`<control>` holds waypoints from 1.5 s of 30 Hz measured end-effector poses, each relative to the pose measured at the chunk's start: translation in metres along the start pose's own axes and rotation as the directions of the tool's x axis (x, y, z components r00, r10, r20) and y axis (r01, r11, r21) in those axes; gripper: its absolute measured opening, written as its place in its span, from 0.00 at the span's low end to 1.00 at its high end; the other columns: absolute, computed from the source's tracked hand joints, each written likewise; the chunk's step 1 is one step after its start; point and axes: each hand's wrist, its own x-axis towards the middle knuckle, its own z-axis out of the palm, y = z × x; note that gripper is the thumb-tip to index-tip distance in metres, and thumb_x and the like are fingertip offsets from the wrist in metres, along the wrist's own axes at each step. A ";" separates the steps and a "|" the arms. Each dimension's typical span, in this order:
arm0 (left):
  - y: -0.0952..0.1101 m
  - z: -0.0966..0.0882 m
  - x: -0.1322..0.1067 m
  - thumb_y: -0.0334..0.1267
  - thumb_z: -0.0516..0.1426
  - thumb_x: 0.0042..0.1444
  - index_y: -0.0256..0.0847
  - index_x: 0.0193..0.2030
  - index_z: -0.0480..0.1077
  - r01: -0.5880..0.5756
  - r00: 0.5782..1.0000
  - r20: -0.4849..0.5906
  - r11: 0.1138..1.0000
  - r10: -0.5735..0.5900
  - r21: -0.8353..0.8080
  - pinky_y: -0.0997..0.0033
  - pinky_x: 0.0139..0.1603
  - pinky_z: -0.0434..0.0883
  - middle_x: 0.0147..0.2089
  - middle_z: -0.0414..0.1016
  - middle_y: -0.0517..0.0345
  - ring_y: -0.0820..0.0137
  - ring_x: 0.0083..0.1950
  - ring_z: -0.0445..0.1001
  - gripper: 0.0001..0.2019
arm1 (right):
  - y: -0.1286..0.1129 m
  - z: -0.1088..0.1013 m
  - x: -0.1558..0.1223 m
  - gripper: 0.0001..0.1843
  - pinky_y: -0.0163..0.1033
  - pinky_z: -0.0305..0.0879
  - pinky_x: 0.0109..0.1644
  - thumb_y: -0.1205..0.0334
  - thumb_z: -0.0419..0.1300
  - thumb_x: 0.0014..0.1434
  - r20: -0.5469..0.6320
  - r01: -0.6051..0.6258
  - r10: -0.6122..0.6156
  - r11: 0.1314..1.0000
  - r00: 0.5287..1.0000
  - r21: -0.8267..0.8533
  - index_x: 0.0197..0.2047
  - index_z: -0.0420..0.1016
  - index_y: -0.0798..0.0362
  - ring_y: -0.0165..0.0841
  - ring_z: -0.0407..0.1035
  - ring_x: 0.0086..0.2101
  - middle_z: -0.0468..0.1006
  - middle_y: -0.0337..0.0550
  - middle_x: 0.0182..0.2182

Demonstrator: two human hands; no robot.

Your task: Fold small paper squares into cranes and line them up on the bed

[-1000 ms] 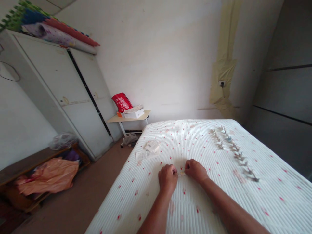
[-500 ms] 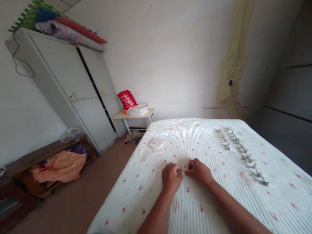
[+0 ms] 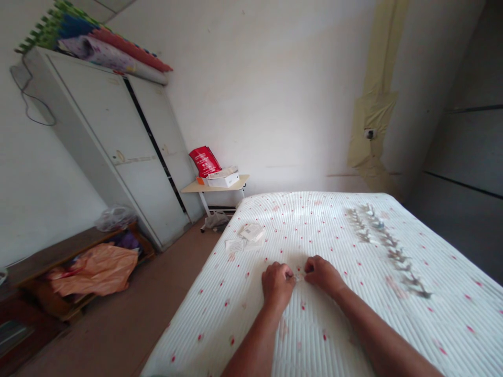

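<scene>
Dotted bedspread (image 3: 353, 335), left grip (image 3: 277, 283), right grip (image 3: 323, 272), both pinching tiny paper (image 3: 299, 276)

The left hand (image 3: 278, 285) and right hand (image 3: 323, 275) are closing over a tiny pale scrap (image 3: 299, 277), hiding most of it. The row of small figures (image 3: 387, 250), possibly folded paper, is showing only as a blur. Both forearms are running off the bottom edge.
</scene>
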 end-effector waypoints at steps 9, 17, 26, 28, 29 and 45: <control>-0.005 0.000 -0.004 0.34 0.57 0.48 0.44 0.33 0.71 -0.064 0.998 -0.017 0.998 0.064 -0.028 0.71 0.41 0.57 0.37 0.72 0.62 0.71 0.43 0.67 0.05 | 0.019 -0.006 0.002 0.17 0.30 0.60 0.37 0.78 0.52 0.40 0.075 0.115 -0.143 0.949 0.987 0.295 0.32 0.74 0.54 0.29 0.67 0.34 0.74 0.38 0.32; -0.005 0.005 -0.004 0.30 0.57 0.45 0.43 0.29 0.70 -0.112 0.989 -0.109 0.987 0.100 -0.115 0.72 0.40 0.56 0.34 0.72 0.63 0.71 0.40 0.67 0.05 | 0.023 -0.001 -0.002 0.14 0.33 0.60 0.36 0.75 0.56 0.39 0.033 0.228 -0.252 0.917 0.967 0.328 0.31 0.74 0.54 0.29 0.64 0.30 0.70 0.40 0.33; -0.006 0.006 -0.006 0.28 0.56 0.45 0.42 0.29 0.70 -0.157 0.981 -0.133 0.978 0.139 -0.135 0.71 0.40 0.56 0.33 0.73 0.62 0.70 0.40 0.68 0.06 | 0.019 0.002 -0.004 0.10 0.34 0.61 0.35 0.63 0.59 0.46 0.050 0.190 -0.239 0.866 0.970 0.463 0.34 0.74 0.54 0.30 0.66 0.30 0.74 0.42 0.33; -0.005 0.004 -0.006 0.28 0.56 0.45 0.42 0.29 0.69 -0.168 0.980 -0.131 0.976 0.150 -0.139 0.71 0.40 0.56 0.32 0.73 0.62 0.70 0.39 0.68 0.06 | 0.016 0.000 -0.006 0.10 0.35 0.61 0.36 0.61 0.59 0.47 0.058 0.200 -0.245 0.887 0.968 0.416 0.34 0.75 0.54 0.32 0.67 0.32 0.75 0.42 0.32; -0.004 0.003 -0.006 0.28 0.55 0.45 0.41 0.29 0.69 -0.174 0.979 -0.130 0.975 0.156 -0.140 0.71 0.40 0.56 0.32 0.73 0.62 0.70 0.38 0.68 0.06 | 0.015 -0.001 -0.007 0.09 0.35 0.61 0.37 0.61 0.59 0.47 0.050 0.227 -0.265 0.898 0.963 0.377 0.33 0.75 0.53 0.32 0.67 0.33 0.75 0.42 0.33; -0.005 0.001 -0.003 0.30 0.51 0.48 0.40 0.26 0.69 -0.317 0.947 -0.121 0.929 0.298 -0.191 0.70 0.40 0.60 0.31 0.72 0.59 0.69 0.37 0.69 0.06 | -0.002 -0.011 -0.015 0.12 0.30 0.54 0.29 0.65 0.53 0.49 0.077 0.202 -0.218 0.965 0.973 0.169 0.30 0.78 0.52 0.28 0.67 0.27 0.76 0.38 0.25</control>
